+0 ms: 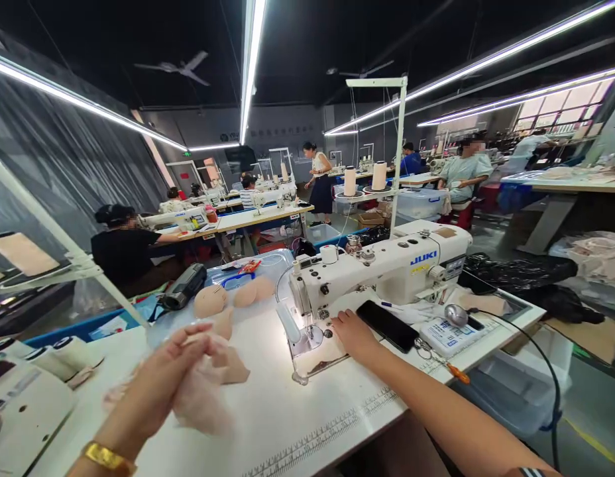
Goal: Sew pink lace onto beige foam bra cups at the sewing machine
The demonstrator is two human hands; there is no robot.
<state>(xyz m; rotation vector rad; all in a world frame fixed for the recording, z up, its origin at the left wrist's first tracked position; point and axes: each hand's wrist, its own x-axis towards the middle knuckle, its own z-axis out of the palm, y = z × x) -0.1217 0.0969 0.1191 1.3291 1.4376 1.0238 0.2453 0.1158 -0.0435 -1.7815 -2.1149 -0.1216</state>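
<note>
Bright ceiling strip lights [250, 66], dark ceiling, wide-angle bending at edges, left hand [173, 377] motion-blurred

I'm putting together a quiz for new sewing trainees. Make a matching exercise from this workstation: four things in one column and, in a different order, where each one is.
Things
1. left hand
2. right hand
3. black phone
4. beige moulded cups

Places
A. lying under the arm of the Juki sewing machine
B. flat on the machine bed, beside the needle area
C. gripping the beige fabric piece
D. left of the machine head, beyond the fabric

Pairs: 1-C, 2-B, 3-A, 4-D
</note>
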